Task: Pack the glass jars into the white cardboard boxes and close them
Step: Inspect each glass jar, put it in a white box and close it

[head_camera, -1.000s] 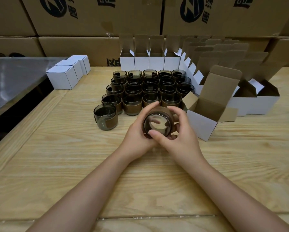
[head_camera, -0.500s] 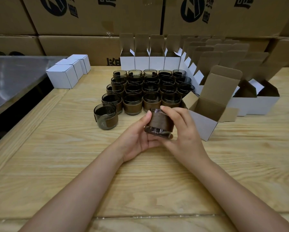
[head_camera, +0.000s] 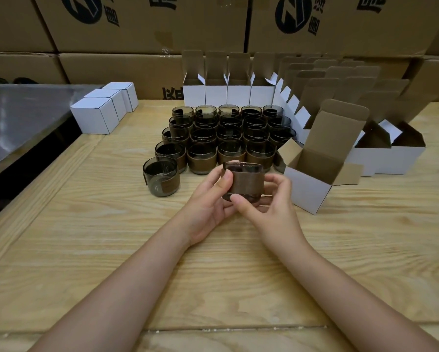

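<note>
One glass jar (head_camera: 243, 181) with a brown band is held upright just above the middle of the wooden table (head_camera: 111, 250). The left hand (head_camera: 208, 207) cups it from below and the side, and the right hand (head_camera: 271, 212) curls round its other side with the thumb on the lower front. Just right of it an open white box (head_camera: 307, 191) stands ready, lid up. I'd say this jar goes in there next.

Little seems done so far. Only three closed white boxes (head_camera: 96, 115) sit by the far left corner, presumably packed. A block of unpacked jars (head_camera: 228, 138) stands behind the hands, and a lone jar (head_camera: 162, 179) is beside it. Empty open boxes (head_camera: 228, 92) line the far edge and crowd the right side.
</note>
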`<state>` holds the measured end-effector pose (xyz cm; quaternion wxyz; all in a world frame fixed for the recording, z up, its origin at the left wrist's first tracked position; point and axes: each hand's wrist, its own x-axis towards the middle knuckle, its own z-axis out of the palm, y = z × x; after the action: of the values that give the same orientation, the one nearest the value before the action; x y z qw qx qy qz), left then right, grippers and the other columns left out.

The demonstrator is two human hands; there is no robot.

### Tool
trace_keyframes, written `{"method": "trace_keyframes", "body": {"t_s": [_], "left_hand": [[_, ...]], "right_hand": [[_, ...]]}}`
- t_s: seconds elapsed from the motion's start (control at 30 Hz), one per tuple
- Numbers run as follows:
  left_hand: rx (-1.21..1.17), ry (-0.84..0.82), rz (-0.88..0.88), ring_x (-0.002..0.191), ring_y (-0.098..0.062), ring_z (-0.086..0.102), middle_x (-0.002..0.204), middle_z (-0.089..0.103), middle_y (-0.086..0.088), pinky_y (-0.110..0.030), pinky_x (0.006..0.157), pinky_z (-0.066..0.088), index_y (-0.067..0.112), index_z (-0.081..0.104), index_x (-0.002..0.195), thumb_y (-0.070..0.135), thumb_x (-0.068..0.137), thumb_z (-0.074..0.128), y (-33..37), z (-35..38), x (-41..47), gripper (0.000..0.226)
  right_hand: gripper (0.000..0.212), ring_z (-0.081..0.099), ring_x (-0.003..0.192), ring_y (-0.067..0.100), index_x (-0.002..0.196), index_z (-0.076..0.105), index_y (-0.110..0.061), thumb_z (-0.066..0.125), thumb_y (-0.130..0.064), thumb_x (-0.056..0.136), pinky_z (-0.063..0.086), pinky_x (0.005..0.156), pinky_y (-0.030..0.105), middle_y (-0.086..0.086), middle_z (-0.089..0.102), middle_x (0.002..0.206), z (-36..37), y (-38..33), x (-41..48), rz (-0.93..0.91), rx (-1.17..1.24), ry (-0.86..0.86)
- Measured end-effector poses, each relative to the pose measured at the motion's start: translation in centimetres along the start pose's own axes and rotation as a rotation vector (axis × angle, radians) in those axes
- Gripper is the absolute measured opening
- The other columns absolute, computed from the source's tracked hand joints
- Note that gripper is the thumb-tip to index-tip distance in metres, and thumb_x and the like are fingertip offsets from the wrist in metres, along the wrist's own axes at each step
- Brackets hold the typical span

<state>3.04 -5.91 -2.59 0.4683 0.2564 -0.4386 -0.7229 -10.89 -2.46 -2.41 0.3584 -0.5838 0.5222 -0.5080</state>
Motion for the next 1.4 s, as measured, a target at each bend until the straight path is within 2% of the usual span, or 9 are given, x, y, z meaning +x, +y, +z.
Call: {"method": "trace_keyframes", "body": {"t_s": [0.13, 0.27, 0.4, 0.73, 0.83, 1.0, 1.13, 1.3, 1.4], "left_hand": [[0.017, 0.03, 0.036, 0.115, -0.033, 0.061, 0.126, 0.063, -0.013, -0.042, 0.101, 0.049, 0.019, 0.048, 0.132, 0.041, 0.074, 0.07, -0.1, 0.1, 0.1, 0.066], [0.01, 0.045, 0.011, 0.115, -0.027, 0.061, 0.127, 0.063, -0.01, -0.037, 0.103, 0.048, 0.024, 0.043, 0.14, 0.059, 0.062, 0.081, 0.1, -0.1, 0.1, 0.094], [0.01, 0.02, -0.022, 0.119, -0.025, 0.058, 0.13, 0.06, -0.014, -0.042, 0.112, 0.038, 0.016, 0.045, 0.141, 0.036, 0.085, 0.055, 0.2, -0.4, 0.1, 0.06], [0.085, 0.09, 0.044, 0.112, -0.025, 0.062, 0.118, 0.066, -0.017, -0.034, 0.104, 0.046, 0.002, 0.054, 0.128, 0.011, 0.084, 0.066, -0.2, -0.6, 0.1, 0.047], [0.08, 0.141, 0.078, 0.112, -0.026, 0.063, 0.113, 0.069, -0.014, -0.034, 0.102, 0.048, 0.002, 0.054, 0.127, 0.011, 0.079, 0.068, -0.3, -0.7, 0.2, 0.05], [0.121, 0.143, 0.111, 0.103, -0.02, 0.068, 0.104, 0.073, -0.008, -0.026, 0.086, 0.055, 0.007, 0.058, 0.117, 0.005, 0.077, 0.073, -0.5, -0.9, 0.2, 0.043], [0.159, 0.127, 0.132, 0.098, -0.016, 0.069, 0.097, 0.074, -0.002, -0.022, 0.08, 0.054, 0.011, 0.06, 0.11, 0.007, 0.074, 0.07, -0.6, -0.6, 0.1, 0.038], [0.146, 0.137, 0.12, 0.105, -0.02, 0.065, 0.107, 0.07, -0.007, -0.027, 0.088, 0.053, 0.013, 0.057, 0.116, 0.015, 0.065, 0.081, -0.4, -0.3, 0.1, 0.057], [0.063, 0.089, 0.081, 0.112, -0.024, 0.063, 0.119, 0.066, -0.014, -0.032, 0.101, 0.049, 0.011, 0.053, 0.128, 0.033, 0.045, 0.096, 0.0, -0.1, 0.0, 0.097]], "right_hand": [[0.051, 0.064, 0.088, -0.005, 0.108, 0.045, -0.037, 0.078, -0.034, 0.069, 0.05, 0.07, 0.012, -0.009, 0.06, 0.108, -0.3, 0.2, 0.2, 0.033, 0.172, -0.033], [0.068, 0.068, 0.1, 0.017, 0.122, 0.051, -0.022, 0.074, -0.041, 0.06, 0.054, 0.088, 0.033, 0.009, 0.066, 0.113, -0.5, 0.1, 0.7, 0.121, 0.372, -0.032], [0.068, 0.067, 0.103, 0.024, 0.128, 0.052, -0.011, 0.07, -0.032, 0.066, 0.054, 0.093, 0.037, 0.013, 0.068, 0.111, -0.8, 0.1, 1.0, 0.201, 0.522, -0.062], [0.055, 0.064, 0.107, 0.022, 0.117, 0.056, -0.026, 0.067, -0.041, 0.065, 0.051, 0.097, 0.04, 0.009, 0.063, 0.119, -0.8, 0.7, 1.1, 0.147, 0.421, -0.059], [0.057, 0.062, 0.108, 0.019, 0.118, 0.049, -0.035, 0.068, -0.044, 0.064, 0.054, 0.09, 0.035, -0.002, 0.056, 0.117, -0.9, 0.8, 1.1, 0.075, 0.342, -0.003], [0.083, 0.061, 0.105, 0.008, 0.127, 0.038, -0.035, 0.076, -0.046, 0.054, 0.054, 0.08, 0.022, 0.001, 0.053, 0.122, -0.7, 0.6, 0.8, 0.02, 0.266, -0.001], [0.07, 0.064, 0.094, -0.001, 0.115, 0.043, -0.038, 0.078, -0.04, 0.055, 0.052, 0.075, 0.018, 0.002, 0.057, 0.119, -0.6, 0.2, 0.7, 0.008, 0.307, -0.014], [0.064, 0.067, 0.098, 0.011, 0.118, 0.05, -0.032, 0.075, -0.033, 0.06, 0.053, 0.079, 0.021, 0.005, 0.063, 0.116, -0.9, 0.0, 0.9, 0.046, 0.394, 0.001], [0.068, 0.067, 0.1, 0.016, 0.131, 0.049, -0.014, 0.07, -0.025, 0.067, 0.054, 0.089, 0.029, 0.009, 0.065, 0.115, -1.1, -0.2, 1.1, 0.119, 0.608, -0.031]]}}
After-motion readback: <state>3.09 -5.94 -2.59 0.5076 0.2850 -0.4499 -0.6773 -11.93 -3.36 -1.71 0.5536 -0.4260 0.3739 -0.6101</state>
